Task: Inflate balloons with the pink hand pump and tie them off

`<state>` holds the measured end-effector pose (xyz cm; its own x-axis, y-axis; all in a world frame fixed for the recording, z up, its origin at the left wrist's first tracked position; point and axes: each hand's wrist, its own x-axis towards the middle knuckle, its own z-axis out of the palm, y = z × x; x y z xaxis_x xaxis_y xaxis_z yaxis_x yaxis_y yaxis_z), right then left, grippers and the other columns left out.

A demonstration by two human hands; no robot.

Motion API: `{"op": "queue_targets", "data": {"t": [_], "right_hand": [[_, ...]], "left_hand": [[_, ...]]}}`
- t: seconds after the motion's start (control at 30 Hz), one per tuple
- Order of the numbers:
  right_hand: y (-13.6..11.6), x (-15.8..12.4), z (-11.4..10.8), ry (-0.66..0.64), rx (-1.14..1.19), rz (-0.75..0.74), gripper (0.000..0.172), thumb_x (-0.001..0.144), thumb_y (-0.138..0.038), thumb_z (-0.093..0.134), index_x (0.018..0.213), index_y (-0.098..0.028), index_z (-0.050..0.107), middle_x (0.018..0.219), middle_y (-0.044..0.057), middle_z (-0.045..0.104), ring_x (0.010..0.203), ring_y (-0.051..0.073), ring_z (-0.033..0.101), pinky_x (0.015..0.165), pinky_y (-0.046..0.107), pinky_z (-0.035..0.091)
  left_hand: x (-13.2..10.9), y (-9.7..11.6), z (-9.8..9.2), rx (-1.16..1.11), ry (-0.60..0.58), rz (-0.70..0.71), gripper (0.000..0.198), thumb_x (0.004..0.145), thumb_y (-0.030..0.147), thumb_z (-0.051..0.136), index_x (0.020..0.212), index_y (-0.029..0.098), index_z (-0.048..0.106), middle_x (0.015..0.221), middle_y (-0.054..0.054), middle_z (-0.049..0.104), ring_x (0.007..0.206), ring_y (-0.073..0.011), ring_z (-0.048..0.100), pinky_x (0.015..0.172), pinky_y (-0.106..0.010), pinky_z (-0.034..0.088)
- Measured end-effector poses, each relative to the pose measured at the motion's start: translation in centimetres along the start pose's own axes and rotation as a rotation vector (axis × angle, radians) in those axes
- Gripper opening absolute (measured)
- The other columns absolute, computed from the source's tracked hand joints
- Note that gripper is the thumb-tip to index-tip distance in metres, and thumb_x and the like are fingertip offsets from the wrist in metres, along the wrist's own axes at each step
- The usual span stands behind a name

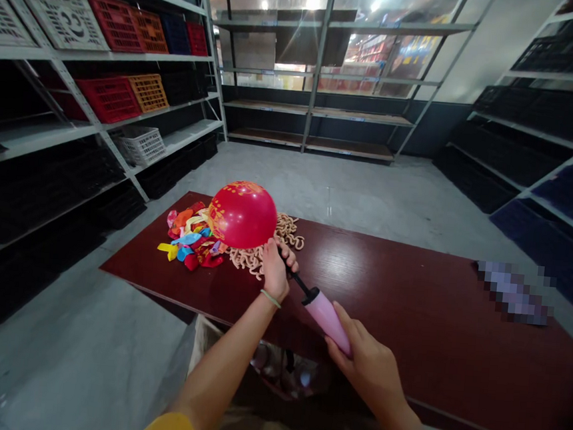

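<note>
An inflated red balloon [243, 215] with a yellow print rises just beyond my left hand [278, 268]. The fingers of that hand are closed around the balloon's neck and the black end of a balloon pump; the neck itself is hidden. A black rod runs from there to the pump's pink barrel [330, 320]. My right hand [367, 356] grips the lower end of this barrel. Left of the balloon lies a pile of limp, uninflated balloons [191, 239] in several colours. Beige curled pieces [247, 260], perhaps chain links or hooks, are heaped behind and beneath it.
Everything lies on a dark red-brown table [385, 284]. A blurred, pixelated purple item [513, 293] is at its right end. Below the near edge is an open container [205, 342] with clear plastic-looking items. Shelves with crates [109, 99] line the left; racks [316, 110] stand behind.
</note>
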<state>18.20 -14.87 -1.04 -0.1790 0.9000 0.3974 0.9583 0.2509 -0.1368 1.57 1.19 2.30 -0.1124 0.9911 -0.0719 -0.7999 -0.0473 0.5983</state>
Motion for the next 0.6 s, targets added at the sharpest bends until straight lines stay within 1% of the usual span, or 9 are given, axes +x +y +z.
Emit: {"op": "queue_targets", "data": {"t": [0.13, 0.2, 0.27, 0.43, 0.5, 0.6], "right_hand": [[-1.6, 1.5, 1.0, 0.0, 0.005, 0.069, 0.054, 0.096, -0.041, 0.048, 0.146, -0.023, 0.04, 0.098, 0.005, 0.07, 0.072, 0.018, 0.069, 0.055, 0.025, 0.048], [-2.0, 1.7, 1.3, -0.004, 0.028, 0.082, 0.054, 0.096, -0.041, 0.048, 0.147, -0.023, 0.039, 0.1, 0.005, 0.07, 0.074, 0.018, 0.07, 0.055, 0.025, 0.049], [-2.0, 1.7, 1.5, -0.011, 0.053, 0.066, 0.056, 0.097, -0.041, 0.046, 0.149, -0.023, 0.035, 0.102, 0.006, 0.07, 0.077, 0.019, 0.07, 0.057, 0.026, 0.051], [-1.0, 0.8, 0.8, -0.052, 0.124, 0.0, 0.064, 0.098, -0.041, 0.046, 0.154, -0.024, 0.022, 0.109, 0.008, 0.068, 0.088, 0.021, 0.07, 0.066, 0.029, 0.055], [-0.3, 0.1, 0.2, -0.071, 0.156, -0.003, 0.064, 0.098, -0.04, 0.047, 0.155, -0.026, 0.02, 0.111, 0.008, 0.068, 0.091, 0.021, 0.07, 0.069, 0.029, 0.056], [0.8, -1.2, -0.6, -0.088, 0.182, -0.018, 0.064, 0.098, -0.038, 0.047, 0.155, -0.027, 0.02, 0.113, 0.007, 0.068, 0.093, 0.02, 0.069, 0.071, 0.029, 0.056]], "left_hand": [[-1.4, -1.4, 0.2, -0.007, -0.015, -0.06, 0.032, 0.09, 0.05, 0.057, 0.082, 0.022, 0.042, 0.059, 0.007, 0.038, 0.04, -0.0062, 0.035, 0.036, -0.018, 0.026], [-1.4, -1.4, 0.1, 0.004, -0.012, -0.067, 0.032, 0.09, 0.05, 0.056, 0.082, 0.022, 0.042, 0.059, 0.007, 0.038, 0.04, -0.0062, 0.035, 0.036, -0.017, 0.026], [-1.2, -1.2, 0.0, 0.021, -0.014, -0.073, 0.031, 0.091, 0.049, 0.055, 0.082, 0.022, 0.042, 0.058, 0.007, 0.038, 0.039, -0.0061, 0.035, 0.036, -0.017, 0.026], [-0.2, -0.4, -0.4, 0.016, -0.028, -0.026, 0.028, 0.09, 0.046, 0.058, 0.085, 0.022, 0.043, 0.06, 0.007, 0.039, 0.04, -0.0062, 0.036, 0.037, -0.016, 0.028], [0.3, -0.1, -0.6, 0.008, -0.014, 0.002, 0.026, 0.091, 0.044, 0.057, 0.086, 0.023, 0.043, 0.06, 0.007, 0.038, 0.04, -0.0064, 0.036, 0.036, -0.017, 0.028], [0.9, 0.7, -0.7, 0.01, 0.01, 0.025, 0.021, 0.094, 0.039, 0.05, 0.085, 0.023, 0.042, 0.06, 0.007, 0.036, 0.039, -0.007, 0.035, 0.035, -0.018, 0.028]]}}
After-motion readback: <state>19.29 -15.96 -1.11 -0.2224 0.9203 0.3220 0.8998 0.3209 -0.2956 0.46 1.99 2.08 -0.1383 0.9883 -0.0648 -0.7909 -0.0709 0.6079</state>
